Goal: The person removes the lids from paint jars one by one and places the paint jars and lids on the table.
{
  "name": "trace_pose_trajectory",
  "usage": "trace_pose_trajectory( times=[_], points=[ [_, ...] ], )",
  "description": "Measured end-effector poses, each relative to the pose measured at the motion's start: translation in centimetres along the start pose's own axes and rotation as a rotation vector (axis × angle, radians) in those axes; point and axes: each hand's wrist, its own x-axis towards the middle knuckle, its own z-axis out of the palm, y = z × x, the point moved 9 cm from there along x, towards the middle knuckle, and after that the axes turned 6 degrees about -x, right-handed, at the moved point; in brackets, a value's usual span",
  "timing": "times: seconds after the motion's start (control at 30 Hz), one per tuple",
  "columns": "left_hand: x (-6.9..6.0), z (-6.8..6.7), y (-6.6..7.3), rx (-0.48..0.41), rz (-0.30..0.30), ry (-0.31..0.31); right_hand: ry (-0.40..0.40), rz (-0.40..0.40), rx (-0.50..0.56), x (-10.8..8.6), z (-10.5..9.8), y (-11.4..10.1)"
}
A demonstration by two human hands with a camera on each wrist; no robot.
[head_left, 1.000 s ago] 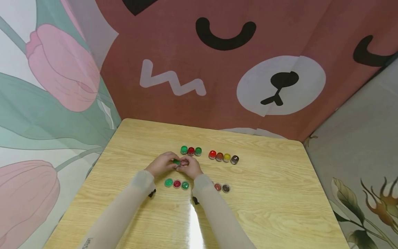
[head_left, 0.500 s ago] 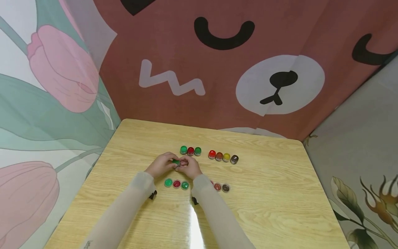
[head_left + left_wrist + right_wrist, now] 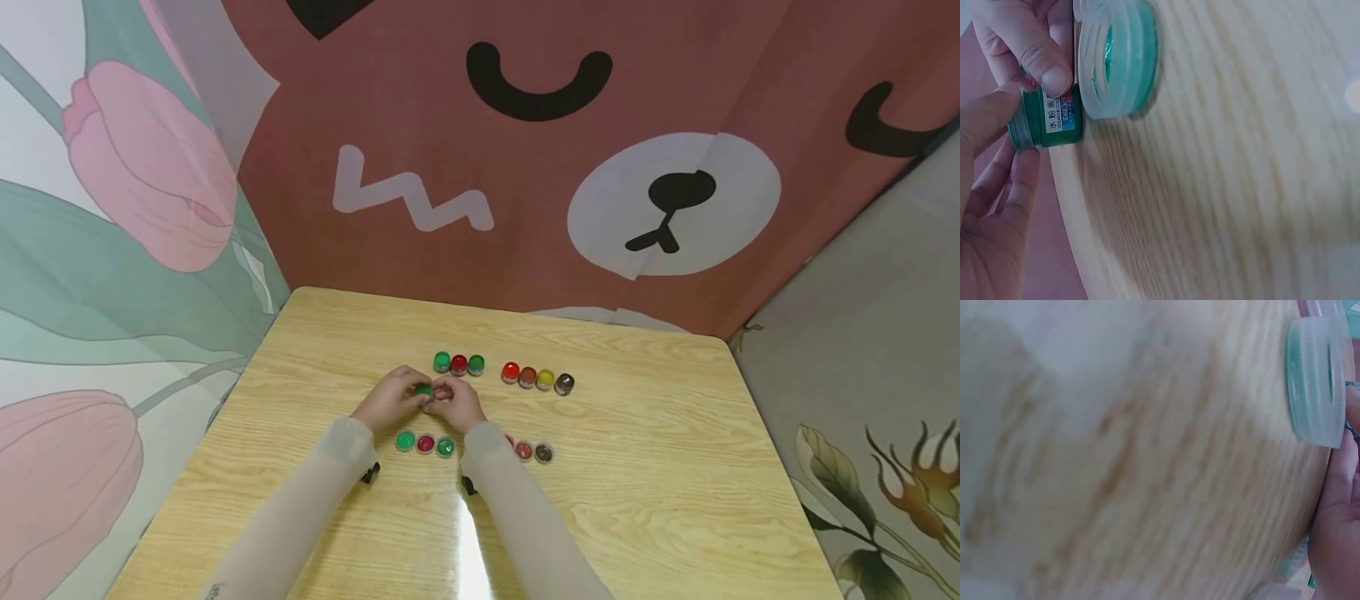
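A small green gouache paint jar [image 3: 1054, 119] with a printed label is held between both hands. My left hand [image 3: 390, 398] grips its ribbed clear end with thumb and fingers. The thumb of my right hand [image 3: 461, 406] presses on the label side; some of its fingers are hidden behind the jar. In the head view the green of the jar [image 3: 423, 389] shows between the fingertips. Close beside the hands, a clear round lid [image 3: 1116, 62] with green inside lies on the table.
Behind the hands stand a green jar [image 3: 442, 361], a crimson jar [image 3: 459, 364] and a darker green jar [image 3: 476, 364]. Several more jars [image 3: 528, 377] line up to their right. Nearer lie paint-stained lids [image 3: 425, 443], and others [image 3: 523, 451] partly behind the right sleeve.
Both hands keep the green paint jar at nearly the same spot, with only slight finger movement. The head view has shifted a little.
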Motion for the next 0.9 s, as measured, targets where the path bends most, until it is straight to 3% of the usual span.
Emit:
trace_pose_trajectory(
  times=[0.17,0.53,0.9],
  points=[
    [0.1,0.2,-0.3,0.008,-0.033,0.018,0.001,0.001,0.000,0.1,0.0,0.2],
    [0.4,-0.4,-0.5,0.023,-0.116,0.122,0.017,-0.009,-0.018,0.2,-0.1,0.3],
    [0.0,-1.1,-0.7,-0.085,-0.141,0.176,0.048,0.032,-0.034,0.1,0.0,0.1]
  ],
)
